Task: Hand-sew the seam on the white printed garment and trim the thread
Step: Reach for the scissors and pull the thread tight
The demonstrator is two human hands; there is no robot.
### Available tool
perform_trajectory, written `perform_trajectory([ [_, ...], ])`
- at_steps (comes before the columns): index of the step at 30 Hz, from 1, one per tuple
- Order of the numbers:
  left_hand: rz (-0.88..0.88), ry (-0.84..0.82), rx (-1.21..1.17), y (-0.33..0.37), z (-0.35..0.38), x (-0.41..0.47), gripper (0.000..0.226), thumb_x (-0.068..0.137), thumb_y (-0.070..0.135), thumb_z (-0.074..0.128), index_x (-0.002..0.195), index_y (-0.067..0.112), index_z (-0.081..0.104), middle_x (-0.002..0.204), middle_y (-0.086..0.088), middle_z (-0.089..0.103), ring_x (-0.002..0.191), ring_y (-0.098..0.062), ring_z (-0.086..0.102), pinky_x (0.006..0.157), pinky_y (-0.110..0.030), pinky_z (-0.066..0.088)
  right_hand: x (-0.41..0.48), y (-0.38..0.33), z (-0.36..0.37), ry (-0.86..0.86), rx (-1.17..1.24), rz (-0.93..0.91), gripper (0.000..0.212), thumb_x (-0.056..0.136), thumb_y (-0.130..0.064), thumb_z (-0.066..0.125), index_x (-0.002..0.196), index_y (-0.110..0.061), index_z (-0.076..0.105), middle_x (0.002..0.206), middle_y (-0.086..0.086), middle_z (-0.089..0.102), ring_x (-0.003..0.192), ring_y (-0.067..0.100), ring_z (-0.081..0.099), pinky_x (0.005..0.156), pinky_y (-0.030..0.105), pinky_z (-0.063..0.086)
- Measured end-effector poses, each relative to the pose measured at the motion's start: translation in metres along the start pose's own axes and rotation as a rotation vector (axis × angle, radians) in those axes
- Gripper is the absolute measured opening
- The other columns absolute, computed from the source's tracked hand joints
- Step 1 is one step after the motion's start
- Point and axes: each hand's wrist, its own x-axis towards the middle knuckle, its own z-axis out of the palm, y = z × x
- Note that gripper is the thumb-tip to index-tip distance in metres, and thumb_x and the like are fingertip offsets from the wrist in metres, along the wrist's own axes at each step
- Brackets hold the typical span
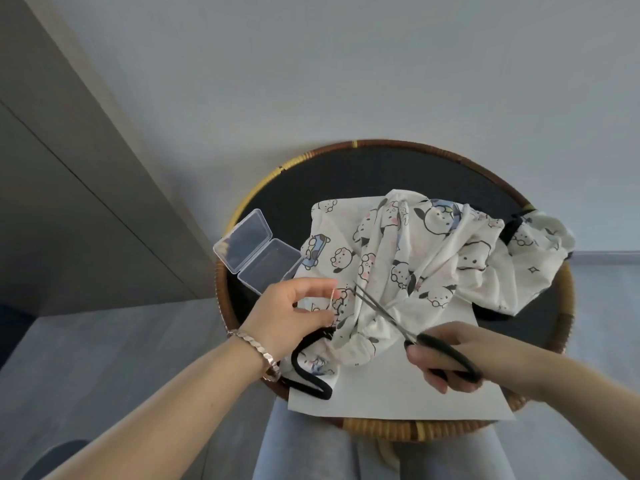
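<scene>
Steel scissors (382,310) tips seemingly meet thread (332,295) at garment (433,258) edge.

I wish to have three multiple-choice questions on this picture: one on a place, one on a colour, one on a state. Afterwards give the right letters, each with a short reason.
1. Where does the clear plastic box lie?
A. on the tray, left of the garment
B. on top of the garment
C. on the person's lap

2. What colour are the handles of the scissors?
A. red
B. black
C. white

3. In what state is the lid of the box?
A. swung open
B. shut
C. taken away

Answers:
1 A: it sits inside the tray, beside the left edge of the garment.
2 B: black loops show round the fingers of the right hand.
3 A: both halves lie side by side, joined at the hinge.
</scene>
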Motion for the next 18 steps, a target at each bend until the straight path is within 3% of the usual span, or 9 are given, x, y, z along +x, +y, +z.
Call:
perform_trajectory([
  [3,-0.045,-0.04,-0.148,-0.004,0.002,-0.002,0.033,0.077,0.0,0.066,0.094,0.028,0.068,0.096,0.008,0.072,0.096,0.0,0.063,0.086,-0.016,0.046,-0.001,0.002,0.003,0.001,-0.055,0.015,0.045,0.063,-0.059,0.06,0.054,-0.017,0.049,0.047,-0.007,0.051,0.042,0.011,0.032,0.051,0.02,0.028],
  [7,-0.136,-0.089,-0.395,-0.003,0.003,-0.002,0.032,0.079,-0.009,0.058,0.094,0.017,0.068,0.095,-0.001,0.073,0.095,-0.005,0.065,0.077,-0.015,0.051,-0.001,0.002,0.0,0.002,-0.088,0.042,0.044,0.061,-0.062,0.06,0.053,-0.02,0.05,0.053,-0.003,0.054,0.042,0.01,0.033,0.049,0.019,0.028],
  [10,-0.099,-0.113,-0.323,-0.005,0.001,-0.002,0.035,0.08,-0.008,0.058,0.094,0.022,0.068,0.099,0.005,0.072,0.104,-0.003,0.06,0.084,-0.019,0.049,-0.001,0.002,-0.001,-0.004,-0.122,0.06,0.042,0.06,-0.063,0.06,0.054,-0.022,0.051,0.054,-0.002,0.054,0.041,0.009,0.032,0.049,0.019,0.028],
  [14,-0.03,-0.16,-0.165,-0.002,-0.001,-0.004,0.042,0.078,-0.004,0.064,0.097,0.033,0.066,0.106,0.014,0.068,0.11,0.006,0.054,0.105,-0.034,0.037,0.005,0.002,-0.002,-0.003,-0.188,0.066,0.052,0.059,-0.066,0.059,0.065,-0.015,0.052,0.054,-0.003,0.052,0.041,0.008,0.031,0.047,0.017,0.028],
  [18,0.013,-0.215,0.033,0.002,-0.003,-0.004,0.048,0.076,0.003,0.068,0.1,0.043,0.062,0.117,0.019,0.061,0.1,0.003,0.059,0.102,-0.031,0.041,0.01,0.0,-0.001,-0.018,-0.223,0.063,0.056,0.053,-0.069,0.06,0.065,-0.016,0.048,0.051,-0.003,0.05,0.044,0.01,0.029,0.048,0.019,0.026],
])
